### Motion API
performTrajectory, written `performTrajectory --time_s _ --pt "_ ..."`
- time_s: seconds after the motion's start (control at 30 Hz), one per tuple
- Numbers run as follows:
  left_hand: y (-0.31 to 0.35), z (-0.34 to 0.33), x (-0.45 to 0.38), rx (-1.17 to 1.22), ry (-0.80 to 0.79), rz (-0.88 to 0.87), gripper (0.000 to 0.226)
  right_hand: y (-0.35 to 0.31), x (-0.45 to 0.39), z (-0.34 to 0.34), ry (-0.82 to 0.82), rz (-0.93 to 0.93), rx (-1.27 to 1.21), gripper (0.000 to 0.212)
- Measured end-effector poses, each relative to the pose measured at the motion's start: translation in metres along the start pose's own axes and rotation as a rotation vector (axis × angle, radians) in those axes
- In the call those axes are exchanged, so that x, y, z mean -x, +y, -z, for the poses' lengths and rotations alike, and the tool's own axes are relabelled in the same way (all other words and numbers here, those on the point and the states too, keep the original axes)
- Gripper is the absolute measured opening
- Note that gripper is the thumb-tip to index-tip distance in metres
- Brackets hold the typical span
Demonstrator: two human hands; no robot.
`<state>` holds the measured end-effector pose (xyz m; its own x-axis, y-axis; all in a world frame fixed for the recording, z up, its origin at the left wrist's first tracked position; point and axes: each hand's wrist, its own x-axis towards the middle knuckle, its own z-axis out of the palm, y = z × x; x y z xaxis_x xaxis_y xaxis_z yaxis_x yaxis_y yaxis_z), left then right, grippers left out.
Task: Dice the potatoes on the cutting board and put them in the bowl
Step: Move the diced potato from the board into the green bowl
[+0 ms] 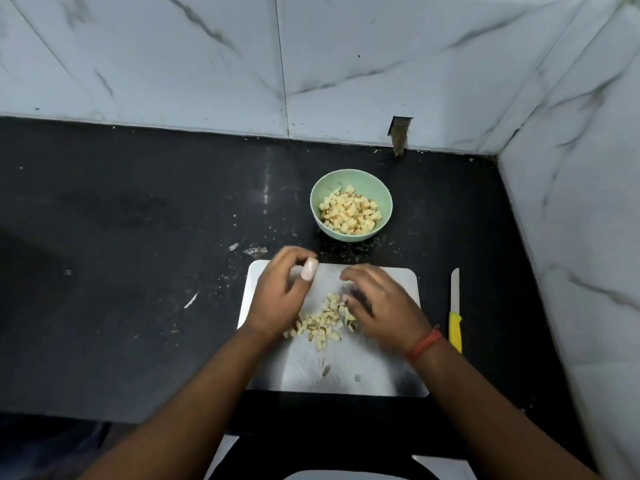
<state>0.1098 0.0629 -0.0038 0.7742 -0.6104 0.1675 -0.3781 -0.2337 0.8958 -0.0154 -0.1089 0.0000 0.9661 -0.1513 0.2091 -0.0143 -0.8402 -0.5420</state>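
Note:
A pile of potato dice (320,325) lies in the middle of the white cutting board (377,375), with a few stray bits nearer me. My left hand (278,296) hovers over the board's far left part, fingers loosely curled, nothing visible in it. My right hand (381,304) is palm down just right of the pile, and its blurred fingertips touch the dice. Beyond the board stands a light green bowl (317,202) holding several diced potatoes (351,211).
A knife with a yellow handle (455,329) lies on the black counter (138,271) just right of the board, blade pointing away. Marble walls close the back and right side. Small scraps dot the counter near the bowl and left of the board.

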Motion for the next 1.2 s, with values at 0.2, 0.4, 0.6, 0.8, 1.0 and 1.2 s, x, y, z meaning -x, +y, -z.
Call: performTrajectory --time_s 0.2,0.4,0.6,0.8,1.0,1.2 --pt "-0.019 -0.004 0.039 -0.193 -0.140 -0.062 0.043 -0.018 0.033 -0.019 -0.245 0.156 0.251 0.083" --pt "-0.016 -0.004 0.055 -0.238 -0.138 -0.093 0.051 -0.024 0.037 -0.034 -0.272 0.144 0.363 0.088" --pt "-0.021 -0.002 0.071 -0.275 -0.174 -0.062 0.059 -0.027 0.044 -0.040 -0.229 0.136 0.389 0.074" --pt "-0.027 -0.006 0.081 -0.466 -0.327 -0.124 0.079 -0.013 0.047 -0.027 -0.114 -0.071 0.320 0.064" --pt "-0.028 -0.013 0.080 -0.634 -0.371 -0.206 0.079 0.005 0.061 -0.009 -0.318 -0.009 0.312 0.098" --pt "-0.030 -0.019 0.074 -0.665 -0.379 -0.222 0.082 0.009 0.058 -0.012 -0.160 -0.090 0.272 0.077"
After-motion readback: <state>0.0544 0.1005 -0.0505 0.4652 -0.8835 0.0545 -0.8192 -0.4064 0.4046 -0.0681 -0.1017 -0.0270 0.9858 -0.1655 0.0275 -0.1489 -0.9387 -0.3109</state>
